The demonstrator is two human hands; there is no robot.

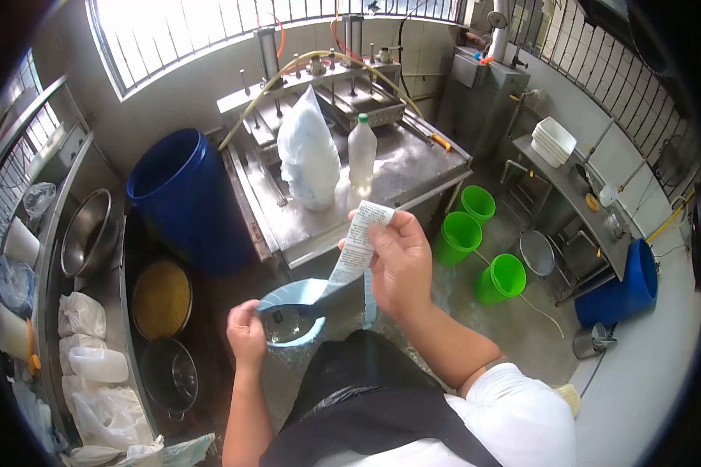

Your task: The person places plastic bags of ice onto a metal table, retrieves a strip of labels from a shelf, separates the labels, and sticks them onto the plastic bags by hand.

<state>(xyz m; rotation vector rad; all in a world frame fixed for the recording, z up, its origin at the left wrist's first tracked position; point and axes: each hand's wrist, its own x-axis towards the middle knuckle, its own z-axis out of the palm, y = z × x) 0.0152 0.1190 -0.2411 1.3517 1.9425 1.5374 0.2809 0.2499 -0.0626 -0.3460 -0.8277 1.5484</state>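
A long strip of printed labels [354,251] runs down from my right hand [401,261], pinched between thumb and fingers with its printed face up. The strip's light blue lower part [297,291] curls in a loop toward my left hand [247,331], whose fingers are closed on its edge. Another pale blue length hangs below my right hand. Beyond the strip, a full white plastic bag [310,156] and a clear bottle with a green cap [362,152] stand upright on the metal table [397,167].
Blue barrels [187,198] stand left and far right [619,288]. Three green buckets [501,278] are on the floor at right. Metal basins [92,233] and white bags [82,315] line the left shelf. White trays [553,142] sit on a side table.
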